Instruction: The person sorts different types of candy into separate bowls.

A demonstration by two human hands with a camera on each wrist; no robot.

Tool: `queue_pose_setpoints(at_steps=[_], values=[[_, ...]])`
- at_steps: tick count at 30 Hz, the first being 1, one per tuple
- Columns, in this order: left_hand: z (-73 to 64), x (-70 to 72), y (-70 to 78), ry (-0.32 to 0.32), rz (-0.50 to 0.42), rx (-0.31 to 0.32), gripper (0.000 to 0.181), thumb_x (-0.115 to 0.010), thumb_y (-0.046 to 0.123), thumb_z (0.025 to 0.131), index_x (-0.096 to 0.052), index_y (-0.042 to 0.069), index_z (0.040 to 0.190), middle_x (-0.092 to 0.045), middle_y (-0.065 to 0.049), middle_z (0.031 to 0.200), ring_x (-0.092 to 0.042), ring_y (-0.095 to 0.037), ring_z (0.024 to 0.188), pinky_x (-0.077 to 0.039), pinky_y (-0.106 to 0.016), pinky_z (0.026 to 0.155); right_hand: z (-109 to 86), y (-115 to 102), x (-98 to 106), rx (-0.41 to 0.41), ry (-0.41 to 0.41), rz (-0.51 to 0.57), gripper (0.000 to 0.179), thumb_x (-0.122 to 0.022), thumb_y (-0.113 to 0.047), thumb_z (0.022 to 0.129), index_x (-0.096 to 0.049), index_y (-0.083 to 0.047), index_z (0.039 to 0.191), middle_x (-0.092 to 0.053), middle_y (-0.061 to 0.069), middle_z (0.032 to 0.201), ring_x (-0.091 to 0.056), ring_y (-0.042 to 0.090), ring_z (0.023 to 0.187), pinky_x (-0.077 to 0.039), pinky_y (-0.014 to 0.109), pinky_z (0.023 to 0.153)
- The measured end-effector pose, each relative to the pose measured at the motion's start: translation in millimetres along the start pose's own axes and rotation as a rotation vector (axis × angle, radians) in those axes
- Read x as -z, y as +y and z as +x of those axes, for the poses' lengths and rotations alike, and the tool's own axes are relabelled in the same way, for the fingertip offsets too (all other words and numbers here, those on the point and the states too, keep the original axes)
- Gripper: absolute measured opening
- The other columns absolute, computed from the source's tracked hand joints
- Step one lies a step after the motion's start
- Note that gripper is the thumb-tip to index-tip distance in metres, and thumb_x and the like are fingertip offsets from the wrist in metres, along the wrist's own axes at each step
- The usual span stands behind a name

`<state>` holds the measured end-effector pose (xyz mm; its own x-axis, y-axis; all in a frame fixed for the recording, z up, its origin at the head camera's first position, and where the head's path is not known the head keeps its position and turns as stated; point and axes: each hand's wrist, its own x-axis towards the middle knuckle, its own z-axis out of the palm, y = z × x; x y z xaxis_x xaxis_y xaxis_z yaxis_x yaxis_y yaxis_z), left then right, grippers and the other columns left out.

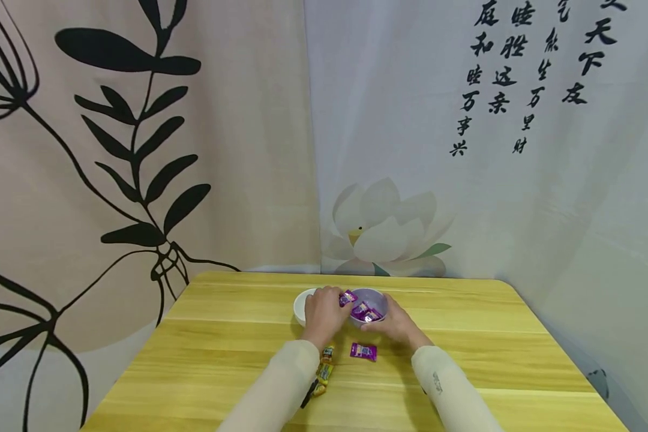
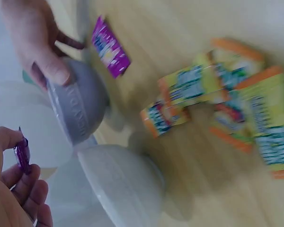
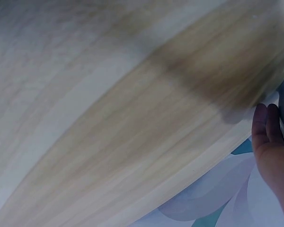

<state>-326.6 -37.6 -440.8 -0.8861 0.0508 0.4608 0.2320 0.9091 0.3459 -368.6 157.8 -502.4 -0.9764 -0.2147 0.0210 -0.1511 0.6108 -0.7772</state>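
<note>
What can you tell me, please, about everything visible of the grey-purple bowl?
The grey-purple bowl is round and smooth, with raised lettering on its outer wall; I cannot tell whether it is ceramic or plastic. It stands upright on the wood-grained table, right of the white bowl in the head view, and contains several purple-wrapped pieces. The right hand grips its side, thumb against the outer wall.

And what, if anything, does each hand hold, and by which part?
Left hand: a purple-wrapped sweet, pinched at opposite edges between thumb and fingertips. Right hand: the purple bowl, gripped by its outer wall near the rim.
</note>
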Motion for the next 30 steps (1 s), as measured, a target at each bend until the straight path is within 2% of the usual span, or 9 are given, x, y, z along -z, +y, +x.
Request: queue_pose_setpoints(at_steps=[6, 13, 20, 26, 30], values=[[23.9, -4.7, 5.4, -0.017, 0.015, 0.011, 0.029, -0.076, 0.038, 0.086, -0.077, 0.011, 0.095, -0.071, -0.003, 0.086, -0.064, -0.025, 0.082, -0.047, -0.042, 0.074, -1.0, 0.9, -1.3, 0.019, 0.011, 0.001, 0.115, -0.089, -0.042, 0.072, -0.021, 0.003, 0.154, -0.043, 0.025, 0.145, -0.046, 0.042, 0.128, -0.037, 0.057, 0.106], [38.6, -14.4, 12.0, -0.045, 0.033, 0.015, 0.034, -0.076, 0.038, 0.086, -0.075, 0.008, 0.103, -0.071, -0.006, 0.092, -0.064, -0.026, 0.089, -0.049, -0.045, 0.081, 1.3, 1.4, -0.3, 0.030, 0.017, -0.011, 0.116, -0.089, -0.043, 0.071, -0.022, 0.003, 0.154, -0.044, 0.024, 0.144, -0.047, 0.041, 0.127, -0.038, 0.056, 0.106], [41.2, -14.2, 10.7, -0.070, -0.008, 0.037, 0.043, -0.075, 0.039, 0.088, -0.071, 0.008, 0.116, -0.070, -0.009, 0.107, -0.065, -0.029, 0.101, -0.049, -0.047, 0.088, 2.6, 0.8, -2.2, 0.040, 0.016, -0.018, 0.115, -0.089, -0.042, 0.071, -0.022, 0.003, 0.153, -0.045, 0.025, 0.143, -0.048, 0.041, 0.126, -0.039, 0.056, 0.105], [40.2, -10.5, 5.2, -0.038, -0.009, 0.028, 0.038, -0.075, 0.035, 0.088, -0.072, 0.009, 0.115, -0.070, -0.008, 0.107, -0.064, -0.028, 0.101, -0.049, -0.046, 0.088, 3.9, 0.4, -2.4, 0.037, 0.021, -0.025, 0.115, -0.089, -0.042, 0.071, -0.022, 0.003, 0.153, -0.045, 0.024, 0.143, -0.048, 0.040, 0.127, -0.038, 0.056, 0.105], [37.5, -7.2, 4.0, -0.052, -0.032, 0.014, 0.039, -0.075, 0.036, 0.088, -0.072, 0.009, 0.115, -0.070, -0.008, 0.108, -0.063, -0.028, 0.103, -0.048, -0.045, 0.090, 2.3, 1.4, -1.5, 0.026, 0.019, -0.027, 0.116, -0.089, -0.043, 0.071, -0.021, 0.004, 0.153, -0.043, 0.026, 0.144, -0.046, 0.043, 0.128, -0.037, 0.057, 0.106]])
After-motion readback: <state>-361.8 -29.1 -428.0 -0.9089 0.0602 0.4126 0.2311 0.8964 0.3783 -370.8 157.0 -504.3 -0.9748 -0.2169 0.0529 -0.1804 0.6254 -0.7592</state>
